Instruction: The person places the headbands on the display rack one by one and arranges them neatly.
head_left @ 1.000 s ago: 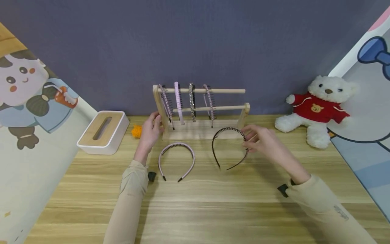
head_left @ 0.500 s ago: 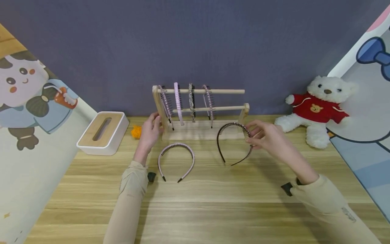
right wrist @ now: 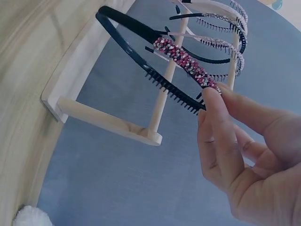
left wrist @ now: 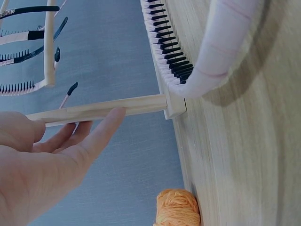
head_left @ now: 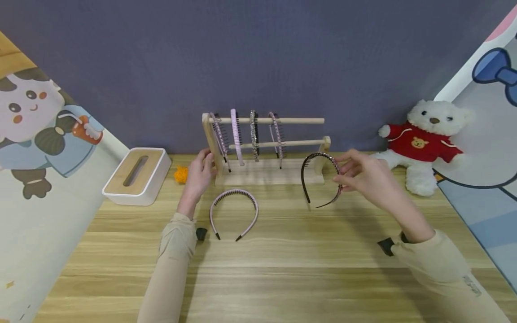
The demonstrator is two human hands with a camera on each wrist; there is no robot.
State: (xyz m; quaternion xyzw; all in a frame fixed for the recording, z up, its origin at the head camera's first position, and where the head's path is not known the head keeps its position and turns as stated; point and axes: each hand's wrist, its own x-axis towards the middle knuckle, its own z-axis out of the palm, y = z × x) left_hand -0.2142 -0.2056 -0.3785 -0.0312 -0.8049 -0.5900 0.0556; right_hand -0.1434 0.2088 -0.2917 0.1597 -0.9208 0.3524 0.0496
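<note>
With thumb and fingertips, my right hand [head_left: 367, 179] pinches a black toothed headband [right wrist: 183, 61] by its side; red and clear stones cover part of it. The headband is held up in front of the right end of a wooden headband rack [head_left: 270, 174]. My left hand [head_left: 199, 174] holds the rack's left upright [left wrist: 103, 107], thumb on one face and fingers on the other. Several headbands hang from the upper bar, among them a pink one [head_left: 236, 134] and a glittery one [head_left: 253, 134]. Another pink headband [head_left: 256, 208] lies on the table before the rack.
A white tissue box [head_left: 158, 179] with a wooden lid stands at the left. Beside my left hand sits an orange ball of yarn [head_left: 181, 174]. At the back right is a white teddy bear [head_left: 420, 142] in a red sweater. A dark wall [head_left: 258, 58] rises behind.
My right hand has carried the black headband right and back, towards the rack's right end, turning it a little edge-on. The left hand stays at the left upright.
</note>
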